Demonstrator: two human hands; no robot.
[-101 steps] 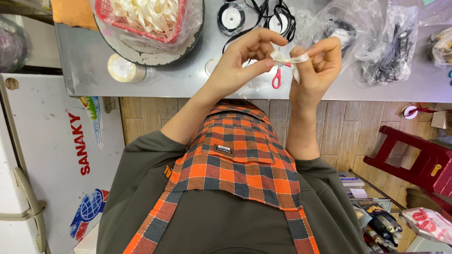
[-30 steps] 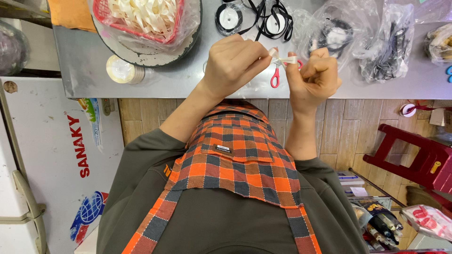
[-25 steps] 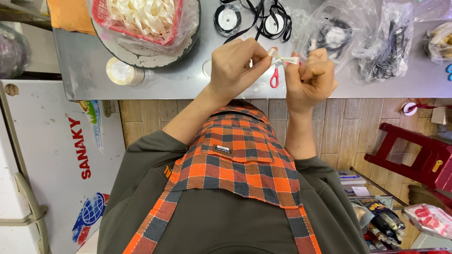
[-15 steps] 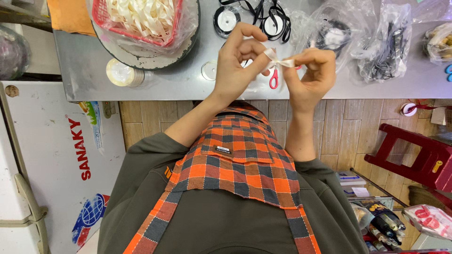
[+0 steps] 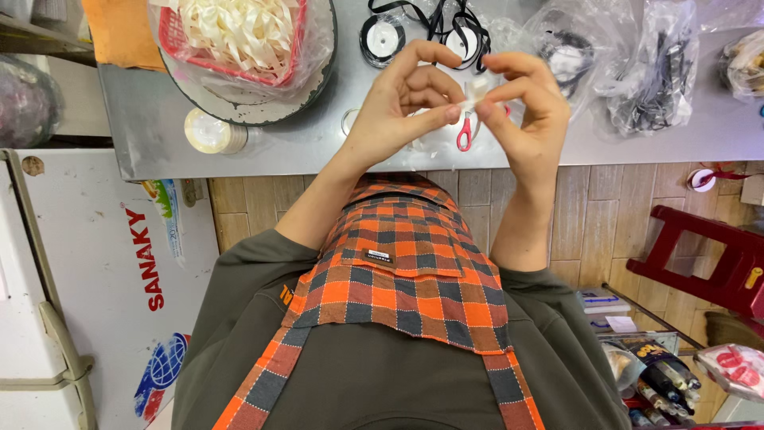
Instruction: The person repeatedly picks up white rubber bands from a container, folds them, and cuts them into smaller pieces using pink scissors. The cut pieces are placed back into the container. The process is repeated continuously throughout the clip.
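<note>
Above a grey metal table (image 5: 302, 143), my left hand (image 5: 402, 103) and my right hand (image 5: 529, 107) meet, both pinching a small piece of cream ribbon (image 5: 476, 91) between fingertips. The ribbon is mostly hidden by my fingers. Red-handled scissors (image 5: 464, 134) lie on the table just under my hands. A red basket of cream ribbon pieces (image 5: 235, 32) sits in a plastic bag on a round tray to the left.
A roll of tape (image 5: 208, 131) lies near the table's front edge. Black ribbon spools (image 5: 382, 40) and clear bags of black items (image 5: 652, 64) are at the back. A white chest appliance (image 5: 87, 279) stands left, a red stool (image 5: 716, 255) right.
My hands stayed together on the ribbon, rising slightly and working it between the fingertips; the fingers of my left hand have spread more.
</note>
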